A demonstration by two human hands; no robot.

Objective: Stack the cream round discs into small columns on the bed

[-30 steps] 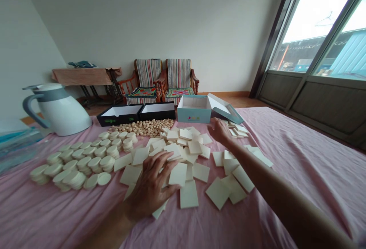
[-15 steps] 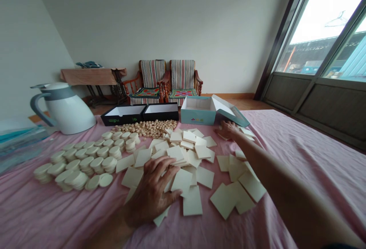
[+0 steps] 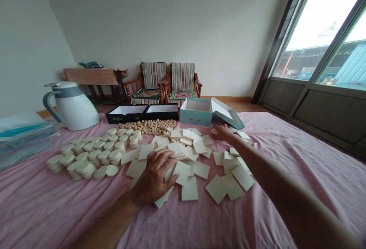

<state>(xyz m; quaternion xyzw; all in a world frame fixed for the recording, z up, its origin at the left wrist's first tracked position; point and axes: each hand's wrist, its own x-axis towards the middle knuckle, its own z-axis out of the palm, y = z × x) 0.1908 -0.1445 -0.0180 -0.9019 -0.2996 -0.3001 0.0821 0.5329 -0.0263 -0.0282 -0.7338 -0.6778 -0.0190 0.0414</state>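
My left hand [image 3: 156,174] lies palm down on the near left of a loose heap of thin cream squares [image 3: 189,189], its fingers stretched and apart. Further off, my right hand [image 3: 223,133] reaches down beside the light blue box [image 3: 196,116]. Its fingers are bent around or against something small and pale at the fingertips, too small to make out. More cream squares [image 3: 217,189] are spread below the right forearm. Several stacks of round cream discs [image 3: 86,168] stand to the left. Small round wooden beads [image 3: 156,127] lie behind the heap.
Two open black boxes [image 3: 126,117] stand at the back, left of the blue box. Its tilted lid [image 3: 228,114] leans on the right. A white jug [image 3: 77,110] and plastic bags [image 3: 23,140] are at left on the pink cloth [image 3: 177,226]. Two chairs [image 3: 183,77] stand behind.
The view has shifted slightly, moving the things on the left rightward. My right hand has moved a little left, its fingers drawn closer together. My left hand stays on the heap.
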